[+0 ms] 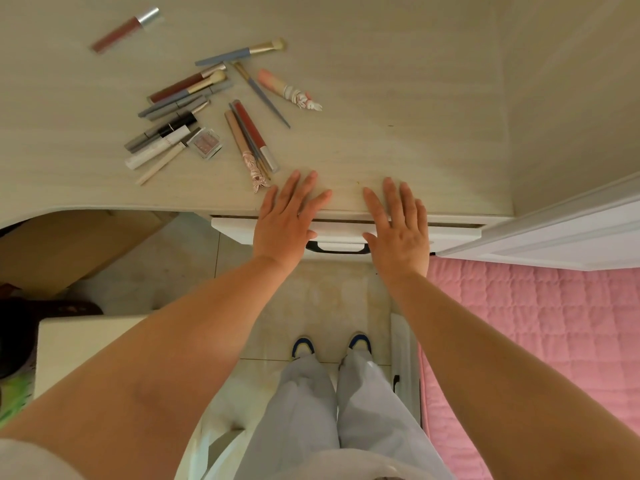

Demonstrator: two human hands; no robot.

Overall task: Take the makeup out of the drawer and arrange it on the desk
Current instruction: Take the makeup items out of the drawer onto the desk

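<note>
Both forearms are stretched forward, and the left hand [284,216] and right hand [398,226] are laid flat at the counter [381,98] edge, each grip released and nothing grasped. Below them the drawer [450,233] appears nearly closed, its dark handle [336,249] seen between the wrists. Makeup is scattered at about ten to eleven o'clock from the left grip: brushes, tubes, a small compact [206,143], with one lip gloss [124,29] well apart. Arranging is judged best done by gathering like items into parallel rows, one piece at a time.
</note>
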